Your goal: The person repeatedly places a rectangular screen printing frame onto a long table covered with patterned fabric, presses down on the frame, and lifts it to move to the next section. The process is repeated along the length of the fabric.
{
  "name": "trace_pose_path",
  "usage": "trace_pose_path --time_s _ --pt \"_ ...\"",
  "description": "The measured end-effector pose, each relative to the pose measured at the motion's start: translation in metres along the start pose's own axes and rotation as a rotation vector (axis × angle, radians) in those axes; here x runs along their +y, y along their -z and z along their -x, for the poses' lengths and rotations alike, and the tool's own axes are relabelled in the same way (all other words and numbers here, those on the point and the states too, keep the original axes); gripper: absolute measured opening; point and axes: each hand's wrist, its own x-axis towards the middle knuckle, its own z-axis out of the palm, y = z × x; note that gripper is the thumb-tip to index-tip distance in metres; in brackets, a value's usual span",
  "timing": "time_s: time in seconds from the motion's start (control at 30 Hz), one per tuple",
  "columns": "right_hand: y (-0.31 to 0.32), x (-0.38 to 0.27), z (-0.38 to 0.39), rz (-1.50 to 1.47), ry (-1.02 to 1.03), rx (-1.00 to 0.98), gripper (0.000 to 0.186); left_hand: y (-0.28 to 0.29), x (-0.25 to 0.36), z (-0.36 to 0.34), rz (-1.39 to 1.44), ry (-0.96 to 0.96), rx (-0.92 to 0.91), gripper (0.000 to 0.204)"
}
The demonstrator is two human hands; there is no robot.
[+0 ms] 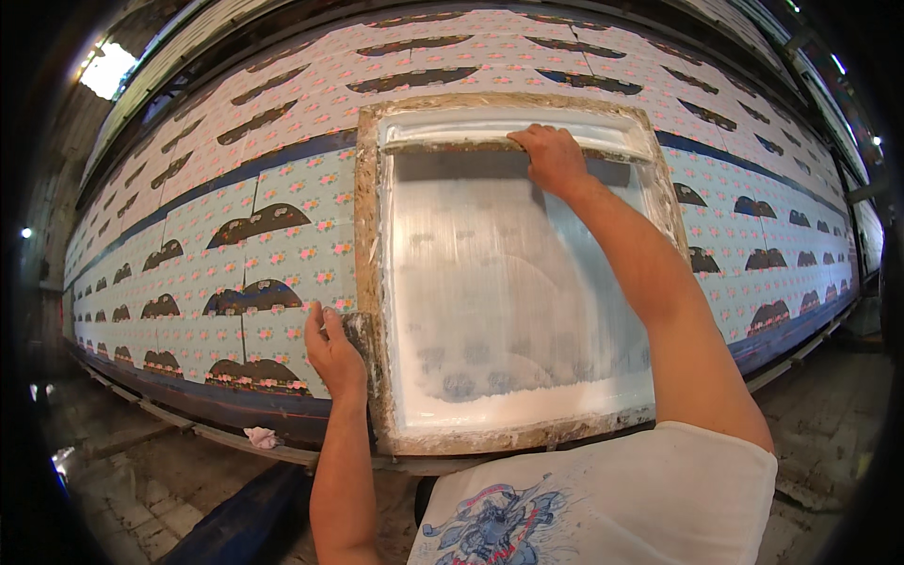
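A screen-printing frame (374,235) with worn, paint-crusted wooden edges lies on patterned fabric in front of me. White paste coats its mesh (508,282), thickest along the near edge and the far end. My right hand (554,158) reaches across the screen and grips the top of a long squeegee (452,147), which spans the far end of the mesh. My left hand (333,356) is beside the frame's left edge, by a dark side piece (360,334). Its fingers and thumb are extended and hold nothing; whether the palm touches that piece I cannot tell.
Pale green floral fabric pieces (282,245) with dark cut-out gaps run along the long table on both sides. Pink floral pieces (508,56) lie farther across. A crumpled pinkish rag (262,438) sits on the near table ledge (202,433).
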Motion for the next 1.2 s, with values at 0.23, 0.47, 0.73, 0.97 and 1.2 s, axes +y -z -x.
trace_pose_path --time_s 0.23,0.47,0.73,0.97,1.2 --pt "0.004 0.023 -0.042 -0.064 -0.039 -0.02 0.047 -0.003 -0.005 0.001 -0.051 -0.029 0.057 0.054" --pt "-0.011 0.047 -0.048 -0.076 0.012 0.003 0.041 -0.004 0.004 0.009 -0.038 0.001 0.049 0.051" --pt "0.021 0.042 -0.058 -0.042 0.016 -0.311 0.029 0.0 -0.005 0.005 -0.048 -0.033 0.031 0.053" --pt "0.049 -0.003 0.031 -0.106 0.049 -0.384 0.022 -0.002 -0.01 0.0 -0.045 -0.097 -0.005 0.057" --pt "0.098 -0.077 0.149 -0.11 0.045 -0.418 0.027 -0.003 -0.022 -0.008 -0.015 -0.154 -0.046 0.056"
